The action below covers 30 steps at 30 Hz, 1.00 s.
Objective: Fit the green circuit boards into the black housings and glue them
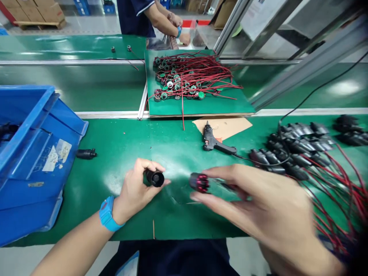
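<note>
My left hand [138,186], with a blue band at the wrist, is closed round a black cylindrical housing [155,178] whose open end faces me. To its right, my right hand [244,195] pinches a small round dark part with red wires [199,182] between thumb and fingers. The two parts are apart, above the green work surface [172,153]. Behind my right hand lies a black glue gun [214,142], its nozzle over a brown cardboard piece [234,126].
A blue bin [34,161] stands at left, a black housing [86,154] beside it. Red-wired parts [184,80] cover a raised green board [201,109]. Black housings with red wires [296,145] are piled at right. Across the bench, a person's arms [163,23] show.
</note>
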Motion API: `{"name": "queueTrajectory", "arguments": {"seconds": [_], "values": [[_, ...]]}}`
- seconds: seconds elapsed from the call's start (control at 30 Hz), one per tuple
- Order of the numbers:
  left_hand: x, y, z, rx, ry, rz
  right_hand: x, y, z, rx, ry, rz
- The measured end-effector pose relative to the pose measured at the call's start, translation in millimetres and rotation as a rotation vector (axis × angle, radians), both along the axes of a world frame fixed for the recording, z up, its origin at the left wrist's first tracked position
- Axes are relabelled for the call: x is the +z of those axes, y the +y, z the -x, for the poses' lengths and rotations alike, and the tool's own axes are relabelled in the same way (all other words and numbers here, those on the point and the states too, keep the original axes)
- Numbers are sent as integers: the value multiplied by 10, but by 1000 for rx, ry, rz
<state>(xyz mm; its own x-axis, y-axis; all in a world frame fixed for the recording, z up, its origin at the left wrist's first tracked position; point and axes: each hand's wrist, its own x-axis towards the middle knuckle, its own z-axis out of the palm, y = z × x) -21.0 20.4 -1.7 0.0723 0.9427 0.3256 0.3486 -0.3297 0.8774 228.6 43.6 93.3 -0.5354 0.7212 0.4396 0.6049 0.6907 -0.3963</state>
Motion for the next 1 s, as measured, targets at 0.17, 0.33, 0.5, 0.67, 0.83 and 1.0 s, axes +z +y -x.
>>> {"name": "queueTrajectory", "arguments": {"seconds": [0.17, 0.33, 0.5, 0.67, 0.83, 1.0], "values": [[25, -35, -54, -152, 242, -76, -327, 61, 254, -7, 117, 24], [88, -39, -69, -223, 297, -13, -410, 77, 198, -47, 189, 92], [50, -26, -77, -282, 277, 18, -525, 98, 255, 52, 233, 130], [23, -7, -60, -322, 190, 17, -604, 107, 249, 53, 130, 142], [28, -5, -51, -387, 151, 70, -597, 148, 224, 67, 183, 179], [14, -8, -57, -463, 110, 136, -574, 209, 224, 101, 238, 469]]}}
